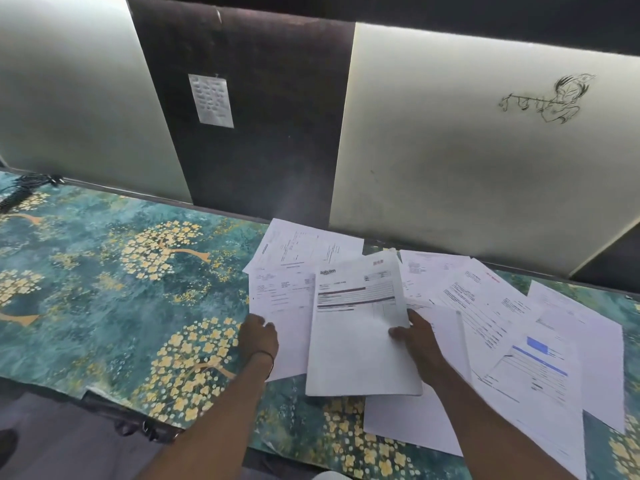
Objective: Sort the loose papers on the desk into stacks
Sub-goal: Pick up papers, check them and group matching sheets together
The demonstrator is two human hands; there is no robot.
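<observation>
Sorting has barely begun, I'd say: no tidy stack shows anywhere on the teal flowered tabletop. The right grip pinches a Rakuten-headed invoice by its right edge, thumb on top, above the spread. The left grip lies at the edge of a white sheet; whether it pinches it I cannot tell. The other loose papers fan out overlapping to the right, all unsorted.
</observation>
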